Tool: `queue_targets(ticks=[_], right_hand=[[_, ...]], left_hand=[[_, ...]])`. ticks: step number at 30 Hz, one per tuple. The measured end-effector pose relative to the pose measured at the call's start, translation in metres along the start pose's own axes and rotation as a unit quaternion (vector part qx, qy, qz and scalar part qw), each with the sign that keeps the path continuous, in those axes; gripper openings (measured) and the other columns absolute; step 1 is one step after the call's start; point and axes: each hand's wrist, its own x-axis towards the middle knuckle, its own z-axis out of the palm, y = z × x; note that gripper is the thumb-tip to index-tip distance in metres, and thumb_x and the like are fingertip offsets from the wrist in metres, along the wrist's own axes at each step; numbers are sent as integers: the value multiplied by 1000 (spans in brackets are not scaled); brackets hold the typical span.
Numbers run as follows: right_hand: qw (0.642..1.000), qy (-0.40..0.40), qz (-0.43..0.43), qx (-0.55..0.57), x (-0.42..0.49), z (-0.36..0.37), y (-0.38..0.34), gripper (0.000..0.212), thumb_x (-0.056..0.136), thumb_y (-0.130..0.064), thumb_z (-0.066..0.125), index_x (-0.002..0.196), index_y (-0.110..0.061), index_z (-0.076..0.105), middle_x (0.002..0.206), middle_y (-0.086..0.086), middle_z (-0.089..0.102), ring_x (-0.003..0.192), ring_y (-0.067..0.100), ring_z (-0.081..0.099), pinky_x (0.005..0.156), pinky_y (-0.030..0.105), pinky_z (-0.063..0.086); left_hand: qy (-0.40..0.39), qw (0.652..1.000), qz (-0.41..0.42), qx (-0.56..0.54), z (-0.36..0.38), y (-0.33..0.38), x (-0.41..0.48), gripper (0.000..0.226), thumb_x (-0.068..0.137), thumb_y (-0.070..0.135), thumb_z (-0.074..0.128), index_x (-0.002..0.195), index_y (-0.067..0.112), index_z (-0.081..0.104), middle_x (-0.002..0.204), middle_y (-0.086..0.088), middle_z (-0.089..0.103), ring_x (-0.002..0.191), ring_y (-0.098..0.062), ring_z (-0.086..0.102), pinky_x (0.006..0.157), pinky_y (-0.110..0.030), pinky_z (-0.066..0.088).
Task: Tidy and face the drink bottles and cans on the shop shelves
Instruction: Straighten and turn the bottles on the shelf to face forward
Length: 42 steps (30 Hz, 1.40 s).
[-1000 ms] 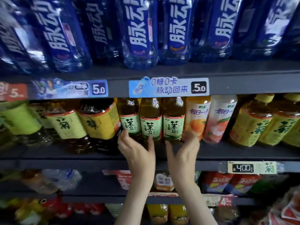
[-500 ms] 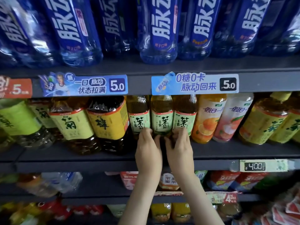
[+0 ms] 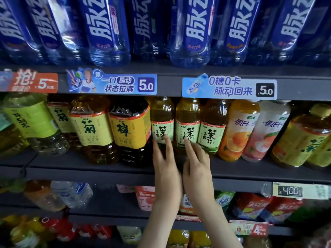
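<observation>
Three slim jasmine tea bottles with pale green labels stand side by side on the middle shelf (image 3: 89, 169): the left one (image 3: 162, 120), the middle one (image 3: 188, 122) and the right one (image 3: 212, 127). My left hand (image 3: 165, 163) reaches up with its fingers spread, fingertips touching the lower part of the left bottle. My right hand (image 3: 196, 163) is right beside it, its forefinger resting on the middle bottle's label. Neither hand wraps around a bottle.
Large yellow-labelled tea bottles (image 3: 130, 129) stand to the left, an orange drink (image 3: 238, 129) and a pink drink (image 3: 265, 129) to the right. Blue bottles (image 3: 189, 33) fill the shelf above. Price tags (image 3: 229, 87) hang on the shelf edge. Cartons and bottles crowd the lower shelves.
Both hands have loosened from around the tea bottles' bases and now only touch with fingertips. My view has moved closer and shifted slightly left.
</observation>
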Motion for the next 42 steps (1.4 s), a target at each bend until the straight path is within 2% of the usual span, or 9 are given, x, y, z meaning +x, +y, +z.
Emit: queue_targets(ticks=[4,6,10,14,17,22,28,32,42], right_hand=[[998,-15,-22,-61,2,1,-5,62,78,9,51,137,-8,48,119,19,55,102,25,38,87,45,48],[998,-26,-17,-50,1,1,-13,58,79,5,50,136,-7,48,118,18,55,100,24,37,87,45,47],[998,-46,-1,37,-6,0,-44,50,89,-7,59,138,-8,44,122,11,54,108,19,39,90,28,36],[979,-86,114,147,-3,13,-80,61,89,-28,62,142,-13,37,137,5,48,127,18,43,99,26,38],[971,-75,154,167,2,30,-102,60,88,-31,63,140,-14,39,138,2,49,129,15,43,98,19,35],[959,16,211,190,9,56,-121,55,89,-26,62,140,-18,42,126,-7,52,120,11,47,97,29,42],[950,64,250,176,18,65,-124,43,95,-11,53,137,-18,48,115,-14,52,105,-3,46,77,-1,32],[946,109,272,138,21,74,-127,36,94,-11,54,130,-10,51,114,-3,53,105,9,49,82,18,36],[947,114,255,161,21,86,-125,14,94,-17,54,98,-14,41,90,0,54,79,21,54,63,25,35]], left_hand=[[-50,999,9,-8,-10,-4,0,82,88,4,61,151,17,10,153,-7,-8,142,-26,10,110,-39,26],[-61,998,-1,-21,-26,-3,-5,69,93,6,48,150,17,11,157,-6,1,142,-16,6,114,-38,25],[113,993,12,-33,-74,-6,-16,40,92,14,40,130,8,48,129,-11,48,119,-22,49,96,-29,44],[247,964,-85,-43,-117,-44,-5,51,90,27,57,132,6,37,124,-19,38,111,-36,48,92,-32,40],[174,969,-162,-72,-133,-80,18,76,82,34,63,140,3,25,131,-25,35,121,-39,42,98,-44,40],[70,977,-181,-92,-135,-114,46,80,79,31,72,139,-2,32,135,-21,41,128,-32,36,101,-36,34],[68,980,-169,-77,-134,-110,51,82,72,39,75,129,-8,40,118,-22,48,113,-34,43,92,-42,43],[73,982,-156,-73,-133,-107,56,75,67,38,79,117,-6,46,108,-20,51,101,-33,47,81,-41,47],[51,989,-137,-27,-128,-118,74,60,80,31,71,122,-3,46,116,-18,47,107,-29,49,80,-31,47]])
